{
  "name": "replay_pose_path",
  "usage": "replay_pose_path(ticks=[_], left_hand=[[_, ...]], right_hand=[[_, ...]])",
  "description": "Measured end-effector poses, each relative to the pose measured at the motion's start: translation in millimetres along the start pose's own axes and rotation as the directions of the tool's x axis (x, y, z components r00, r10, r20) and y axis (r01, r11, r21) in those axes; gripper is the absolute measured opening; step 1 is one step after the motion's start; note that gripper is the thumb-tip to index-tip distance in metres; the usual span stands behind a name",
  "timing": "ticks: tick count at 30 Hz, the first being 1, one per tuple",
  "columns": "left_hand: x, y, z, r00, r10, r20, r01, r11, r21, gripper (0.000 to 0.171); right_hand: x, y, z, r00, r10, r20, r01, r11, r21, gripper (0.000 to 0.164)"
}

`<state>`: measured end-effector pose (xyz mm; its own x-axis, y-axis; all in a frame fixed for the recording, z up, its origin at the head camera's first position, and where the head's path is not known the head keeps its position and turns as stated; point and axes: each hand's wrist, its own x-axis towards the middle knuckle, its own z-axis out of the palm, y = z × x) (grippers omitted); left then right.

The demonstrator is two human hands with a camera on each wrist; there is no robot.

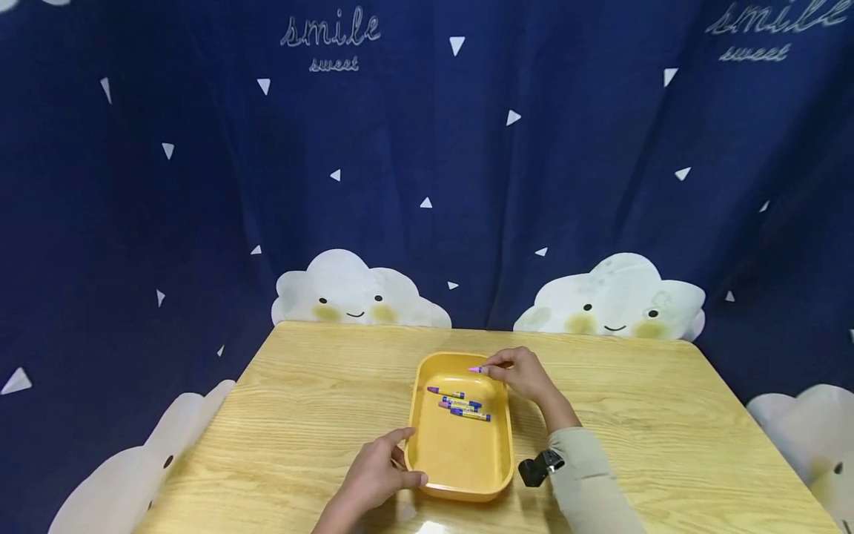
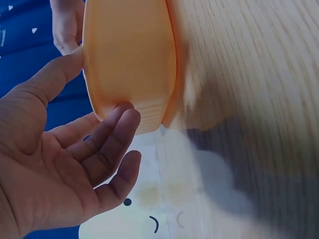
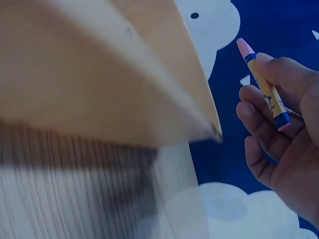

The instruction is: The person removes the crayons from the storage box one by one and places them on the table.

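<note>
A yellow plastic tray [image 1: 460,475] stands on the wooden table. Several crayons [image 1: 472,415] in yellow-and-blue wrappers lie side by side in its middle. At the tray's near left corner, my left hand [image 1: 376,469] holds the rim, thumb and forefinger set apart. The left wrist view has the thumb on the rim and other fingertips against the tray's outer wall [image 2: 129,59]. Over the far right part of the tray, my right hand [image 1: 523,372] pinches a pink crayon [image 3: 269,94] between thumb and fingers, its pink tip pointing left in the head view.
The wooden table [image 1: 320,386] reaches out on both sides of the tray. Behind it hangs a dark blue curtain [image 1: 414,133] with white triangles and smiling clouds. A small black camera [image 1: 539,469] is strapped to the right wrist, beside the tray's right wall.
</note>
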<state>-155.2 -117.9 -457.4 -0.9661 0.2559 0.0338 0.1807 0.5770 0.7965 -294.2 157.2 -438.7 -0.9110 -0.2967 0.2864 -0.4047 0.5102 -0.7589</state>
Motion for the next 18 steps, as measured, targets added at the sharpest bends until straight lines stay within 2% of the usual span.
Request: replay_pose_path(ticks=[6, 13, 18], left_hand=[[0.0, -1.0, 1.3, 1.000, 0.008, 0.002, -0.008, 1.000, -0.017, 0.075], [-0.2, -3.0, 1.6, 1.000, -0.010, 0.021, 0.011, 0.999, -0.037, 0.077], [-1.0, -3.3, 0.2, 1.000, -0.021, 0.022, 0.021, 0.999, -0.037, 0.080]], right_hand=[[-4, 18, -14, 1.000, 0.003, -0.008, -0.003, 1.000, -0.017, 0.008], [-13, 37, -29, 0.989, 0.140, -0.051, -0.141, 0.990, -0.011, 0.011], [-20, 56, -35, 0.980, 0.187, -0.064, -0.187, 0.982, -0.001, 0.015]])
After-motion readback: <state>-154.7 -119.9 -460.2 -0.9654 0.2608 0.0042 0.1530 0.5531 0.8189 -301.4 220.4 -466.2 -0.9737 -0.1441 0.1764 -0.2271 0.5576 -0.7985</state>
